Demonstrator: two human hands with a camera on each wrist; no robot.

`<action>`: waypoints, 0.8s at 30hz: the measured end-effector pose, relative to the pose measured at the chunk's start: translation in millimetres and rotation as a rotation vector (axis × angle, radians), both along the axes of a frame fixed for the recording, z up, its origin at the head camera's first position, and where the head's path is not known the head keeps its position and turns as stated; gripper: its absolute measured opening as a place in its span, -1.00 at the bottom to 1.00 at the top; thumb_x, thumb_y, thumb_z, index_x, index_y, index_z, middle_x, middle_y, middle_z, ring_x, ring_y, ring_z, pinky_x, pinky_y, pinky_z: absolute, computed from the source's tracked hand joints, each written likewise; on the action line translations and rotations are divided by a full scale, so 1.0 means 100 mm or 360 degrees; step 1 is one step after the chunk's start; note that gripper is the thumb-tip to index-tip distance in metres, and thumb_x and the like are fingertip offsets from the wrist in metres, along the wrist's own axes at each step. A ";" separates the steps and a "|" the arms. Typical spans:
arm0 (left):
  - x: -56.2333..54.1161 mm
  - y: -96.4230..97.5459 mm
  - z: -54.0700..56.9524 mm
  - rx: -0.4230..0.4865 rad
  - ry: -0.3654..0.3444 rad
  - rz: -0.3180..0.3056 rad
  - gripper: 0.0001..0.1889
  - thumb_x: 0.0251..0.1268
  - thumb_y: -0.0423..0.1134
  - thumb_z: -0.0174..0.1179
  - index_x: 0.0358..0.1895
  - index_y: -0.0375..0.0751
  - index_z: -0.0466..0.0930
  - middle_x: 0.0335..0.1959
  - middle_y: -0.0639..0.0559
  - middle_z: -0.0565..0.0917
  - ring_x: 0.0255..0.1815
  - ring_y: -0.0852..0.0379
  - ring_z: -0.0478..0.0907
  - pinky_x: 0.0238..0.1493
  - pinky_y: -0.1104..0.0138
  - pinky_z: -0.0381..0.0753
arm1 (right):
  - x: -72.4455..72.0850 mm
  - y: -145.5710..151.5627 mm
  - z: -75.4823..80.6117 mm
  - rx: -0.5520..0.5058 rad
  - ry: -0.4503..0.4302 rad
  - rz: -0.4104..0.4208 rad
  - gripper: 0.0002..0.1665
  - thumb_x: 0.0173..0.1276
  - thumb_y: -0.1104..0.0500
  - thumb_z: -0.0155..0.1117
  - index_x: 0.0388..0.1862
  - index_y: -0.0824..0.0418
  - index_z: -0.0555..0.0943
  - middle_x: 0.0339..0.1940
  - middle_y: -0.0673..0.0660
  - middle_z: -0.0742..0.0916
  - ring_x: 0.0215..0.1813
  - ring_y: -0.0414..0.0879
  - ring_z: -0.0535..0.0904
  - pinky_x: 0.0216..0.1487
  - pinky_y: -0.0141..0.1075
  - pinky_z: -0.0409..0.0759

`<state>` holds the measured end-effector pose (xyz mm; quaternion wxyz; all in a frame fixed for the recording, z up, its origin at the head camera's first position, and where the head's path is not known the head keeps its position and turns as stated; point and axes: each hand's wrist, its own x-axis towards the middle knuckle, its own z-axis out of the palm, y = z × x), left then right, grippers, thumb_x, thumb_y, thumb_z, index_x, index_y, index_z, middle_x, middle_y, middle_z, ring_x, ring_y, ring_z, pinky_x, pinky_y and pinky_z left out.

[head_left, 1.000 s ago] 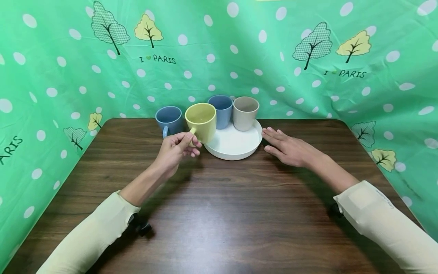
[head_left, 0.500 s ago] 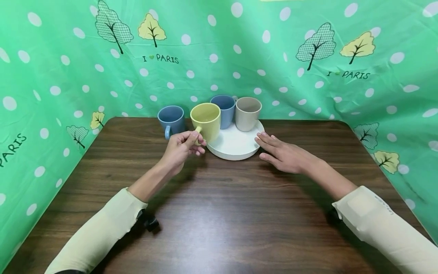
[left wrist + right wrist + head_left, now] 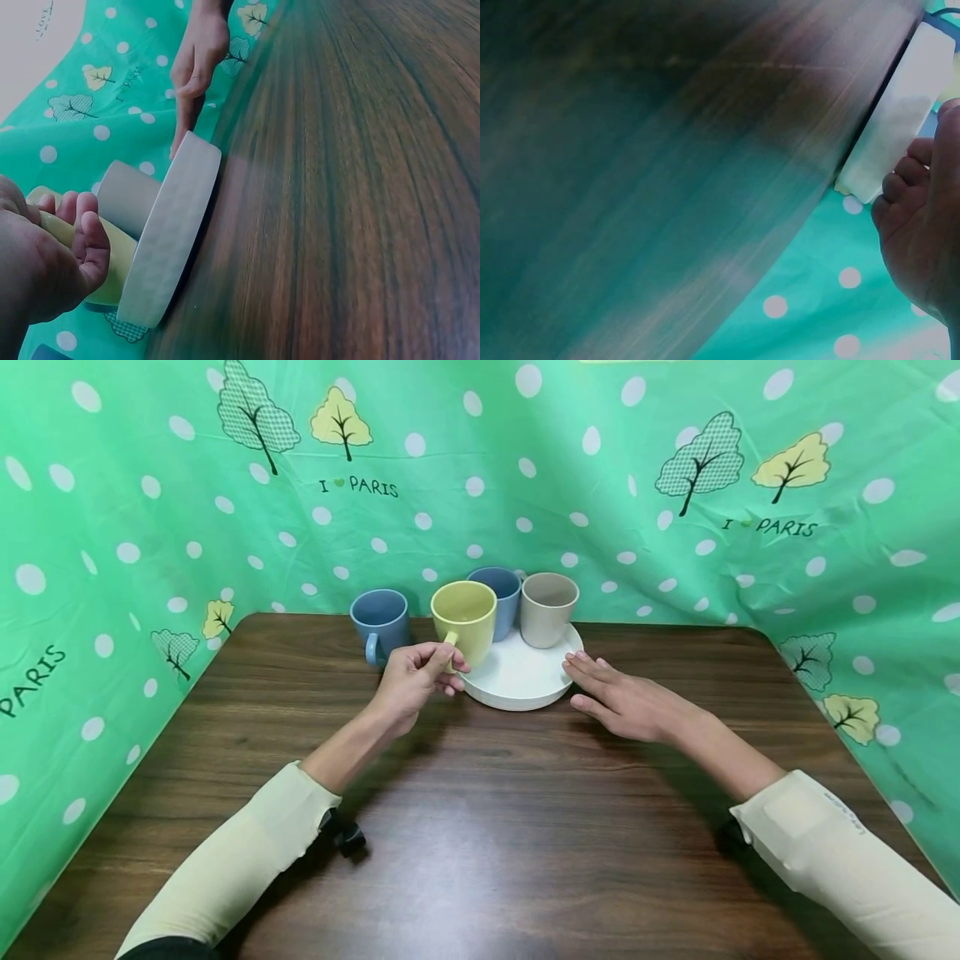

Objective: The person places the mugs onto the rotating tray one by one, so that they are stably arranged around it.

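Note:
My left hand (image 3: 417,683) pinches the handle of a yellow mug (image 3: 476,639) and holds it upright over the left part of a round white tray (image 3: 523,683). In the left wrist view the mug (image 3: 118,259) overlaps the tray's near wall (image 3: 174,232). My right hand (image 3: 626,697) lies palm down with straight fingers, fingertips right at the tray's right rim. A blue mug (image 3: 508,610) and a beige mug (image 3: 548,620) stand upright at the back of the tray; the yellow mug partly hides the blue one.
A second blue mug (image 3: 385,631) stands on the dark wooden table (image 3: 480,827) left of the tray, its handle facing forward. Behind and beside the table hangs a green dotted cloth (image 3: 420,468), close to the back edge and the mugs.
My left hand has carried the yellow mug slightly to the right, farther over the tray. My right hand has moved left, bringing its fingertips to the tray's rim.

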<state>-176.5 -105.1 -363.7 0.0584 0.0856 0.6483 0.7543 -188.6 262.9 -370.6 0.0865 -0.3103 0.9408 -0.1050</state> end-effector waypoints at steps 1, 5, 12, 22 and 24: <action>0.00 0.01 0.00 0.0006 -0.0002 -0.0004 -0.72 0.84 -0.29 0.12 -0.04 -0.46 0.71 -0.30 0.11 0.85 -0.39 0.19 0.79 -0.29 0.44 0.75 | 0.00 0.00 0.00 -0.0003 -0.0005 -0.0002 -0.17 0.91 -0.20 -0.04 0.91 0.14 0.11 0.95 0.18 0.14 0.96 0.20 -0.01 0.91 0.24 0.05; 0.00 0.06 0.00 0.0003 0.0000 -0.0021 -0.72 0.84 -0.31 0.11 0.01 -0.52 0.71 -0.30 0.12 0.85 -0.39 0.19 0.80 -0.29 0.44 0.75 | 0.01 0.00 0.00 0.0006 -0.0027 -0.0019 -0.15 0.90 -0.24 -0.07 0.92 0.11 0.08 0.96 0.16 0.11 0.96 0.19 -0.03 0.91 0.23 0.04; 0.00 0.13 -0.01 -0.0033 0.0005 -0.0027 -0.67 0.84 -0.31 0.11 0.11 -0.64 0.67 -0.28 0.12 0.84 -0.39 0.21 0.81 -0.29 0.44 0.75 | 0.02 0.00 0.00 -0.0003 -0.0045 -0.0026 -0.15 0.90 -0.25 -0.07 0.93 0.09 0.08 0.97 0.15 0.10 0.96 0.19 -0.05 0.91 0.24 0.04; 0.01 0.20 -0.07 -0.0077 0.0011 -0.0031 -0.64 0.82 -0.30 0.15 0.13 -0.69 0.68 -0.24 0.06 0.88 -0.39 0.22 0.84 -0.30 0.44 0.77 | 0.03 -0.01 0.00 0.0000 -0.0044 -0.0037 -0.16 0.90 -0.25 -0.08 0.92 0.10 0.10 0.96 0.17 0.11 0.96 0.22 -0.03 0.91 0.24 0.05; 0.01 0.21 -0.08 -0.0087 0.0009 -0.0025 -0.64 0.82 -0.30 0.15 0.12 -0.68 0.69 -0.25 0.07 0.88 -0.40 0.22 0.83 -0.31 0.44 0.77 | 0.03 -0.01 0.00 -0.0001 -0.0037 -0.0029 -0.16 0.90 -0.25 -0.07 0.92 0.11 0.11 0.96 0.18 0.12 0.96 0.21 -0.02 0.91 0.24 0.05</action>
